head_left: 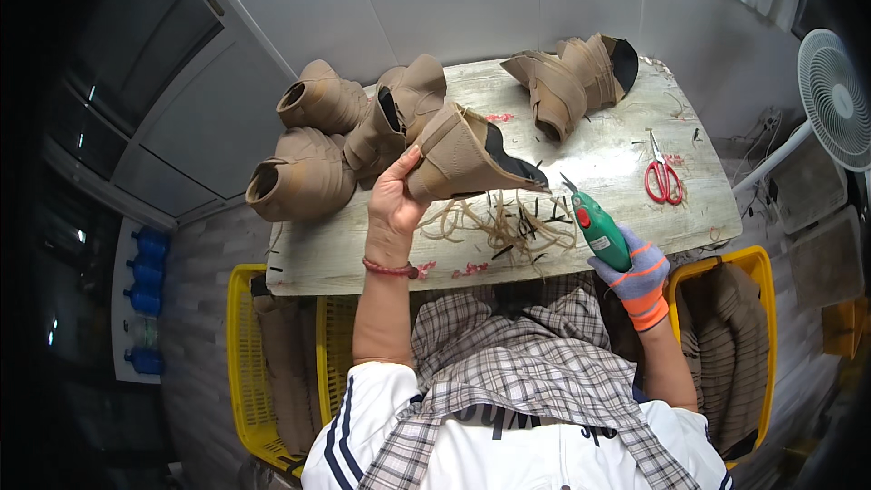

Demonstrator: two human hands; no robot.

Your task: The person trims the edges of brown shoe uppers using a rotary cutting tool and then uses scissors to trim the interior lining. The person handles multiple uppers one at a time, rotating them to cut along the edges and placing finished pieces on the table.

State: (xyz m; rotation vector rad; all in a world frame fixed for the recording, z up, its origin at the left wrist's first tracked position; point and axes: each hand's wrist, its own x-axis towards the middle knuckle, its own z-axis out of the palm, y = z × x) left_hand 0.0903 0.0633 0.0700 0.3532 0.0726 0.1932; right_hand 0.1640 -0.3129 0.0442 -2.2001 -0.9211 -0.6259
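Observation:
Above the table my left hand [399,198], bare and with a red bracelet at the wrist, grips a brown shoe upper [458,159] by its near left end. The upper's dark lining shows along its right edge. My right hand [635,277] wears a grey and orange glove and is wrapped round a pair of green cordless electric scissors [601,234] with a red button. Its narrow dark tip points up and left, close to the upper's right end but apart from it. Below the upper lies a tangle of tan and black trimmings [508,225].
More brown uppers [304,172] are heaped at the table's left, others [567,82] at the back. Red-handled scissors [662,180] lie on the right of the table [363,259]. Yellow crates [238,345] [769,327] holding brown pieces flank me; a white fan [835,100] stands right.

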